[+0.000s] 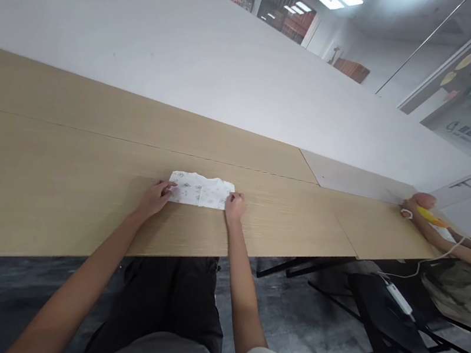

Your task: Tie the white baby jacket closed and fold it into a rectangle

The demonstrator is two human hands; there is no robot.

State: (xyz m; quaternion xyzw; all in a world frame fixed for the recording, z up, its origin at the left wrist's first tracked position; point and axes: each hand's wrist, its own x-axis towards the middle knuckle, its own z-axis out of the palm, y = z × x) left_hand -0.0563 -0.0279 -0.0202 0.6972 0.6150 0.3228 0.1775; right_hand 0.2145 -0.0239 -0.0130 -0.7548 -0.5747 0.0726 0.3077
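A white cloth (pixel 200 191) with small dark printed figures lies on the wooden table (pixel 80 199), folded into a wide strip. Its lower edge is straight, its upper edge wavy, and a crease runs down the middle. My left hand (pixel 155 198) pinches the cloth's left end between thumb and fingers. At the right end, my right hand (pixel 236 206) has its fingers closed on the cloth's edge. Both hands rest close to the tabletop.
A white wall (pixel 150 38) with windows above borders the table's far side. Rightward, another person (pixel 468 255) reaches over the table near a yellow item (pixel 432 217). A black folding chair (pixel 383 313) bearing a white power strip (pixel 398 299) stands on the dark floor.
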